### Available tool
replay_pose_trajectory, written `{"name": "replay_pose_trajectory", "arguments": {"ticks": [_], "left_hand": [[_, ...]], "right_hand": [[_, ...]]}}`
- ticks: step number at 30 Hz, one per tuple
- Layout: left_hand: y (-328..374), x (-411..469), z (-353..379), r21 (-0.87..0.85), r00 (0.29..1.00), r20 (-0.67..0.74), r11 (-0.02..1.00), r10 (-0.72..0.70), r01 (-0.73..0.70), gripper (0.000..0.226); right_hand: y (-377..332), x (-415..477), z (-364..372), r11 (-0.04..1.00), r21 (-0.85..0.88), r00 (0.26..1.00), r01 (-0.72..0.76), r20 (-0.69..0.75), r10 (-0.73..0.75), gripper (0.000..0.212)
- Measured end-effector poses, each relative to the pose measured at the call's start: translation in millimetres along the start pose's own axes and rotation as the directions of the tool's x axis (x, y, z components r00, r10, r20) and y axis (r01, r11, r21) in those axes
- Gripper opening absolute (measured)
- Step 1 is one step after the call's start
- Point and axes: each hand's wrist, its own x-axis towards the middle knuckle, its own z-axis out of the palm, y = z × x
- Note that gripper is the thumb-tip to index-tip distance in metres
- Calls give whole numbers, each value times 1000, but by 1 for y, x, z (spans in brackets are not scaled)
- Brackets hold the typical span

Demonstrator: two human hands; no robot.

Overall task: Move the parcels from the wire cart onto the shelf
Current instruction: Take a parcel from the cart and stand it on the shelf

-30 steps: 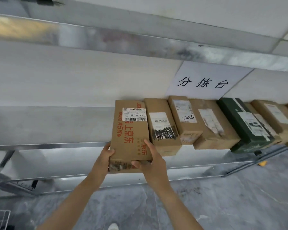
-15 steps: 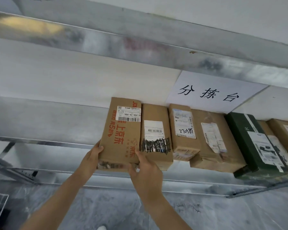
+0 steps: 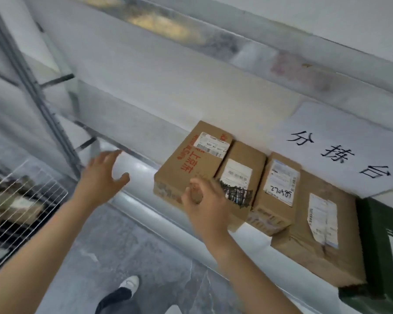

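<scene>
Motion blur softens the whole view. The wire cart [image 3: 16, 200] is cut off at the left edge, and what lies behind its mesh is only dark, unreadable shapes. A dark green box [image 3: 381, 257] is cropped by the right edge.

On the metal shelf [image 3: 132, 175] four brown parcels lie side by side. The leftmost parcel [image 3: 191, 164] carries red print including "上京东" and a white barcode label too smeared to read. The second parcel [image 3: 243, 168] has a label scribbled over in black. The third parcel [image 3: 279, 191] shows handwritten digits I cannot make out with certainty. The fourth parcel [image 3: 315, 241] has a blurred label.

A paper sign [image 3: 340, 150] above them reads "分拣台".

The left grip [image 3: 100, 177], a bare hand, hovers over the shelf edge with fingers spread apart, holding nothing. The right grip [image 3: 204, 200] sits at the leftmost parcel's near end, fingers loosely bent, clamped on nothing. Blur hides whether it touches the cardboard.
</scene>
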Motion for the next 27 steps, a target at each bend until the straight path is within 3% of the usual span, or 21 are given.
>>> {"name": "replay_pose_trajectory", "arguments": {"ticks": [3, 5, 9, 13, 17, 22, 27], "left_hand": [[-34, -37, -24, 295, 994, -7, 949, -110, 107, 87], [-57, -66, -36, 370, 979, -54, 907, -195, 201, 94], [-103, -122, -60, 366, 907, -175, 829, -384, 422, 98], [-135, -170, -86, 314, 802, -288, 739, -524, 596, 97], [-167, -198, -106, 261, 735, -361, 695, -574, 670, 95], [-211, -205, -124, 221, 660, -385, 630, -645, 745, 98], [-275, -196, -155, 198, 617, -379, 591, -690, 782, 100]], "right_hand": [[-15, 10, 17, 986, 42, 982, 160, 94, -164, 27], [-29, 15, 34, 966, 45, 948, 253, 185, -257, 34], [-61, 21, 75, 911, 82, 838, 405, 365, -406, 53], [-101, 12, 115, 902, 192, 737, 388, 523, -428, 61], [-138, -2, 152, 885, 263, 651, 383, 602, -461, 69], [-190, -5, 205, 859, 322, 466, 398, 736, -492, 75], [-252, 4, 276, 847, 360, 398, 392, 763, -509, 73]]}}
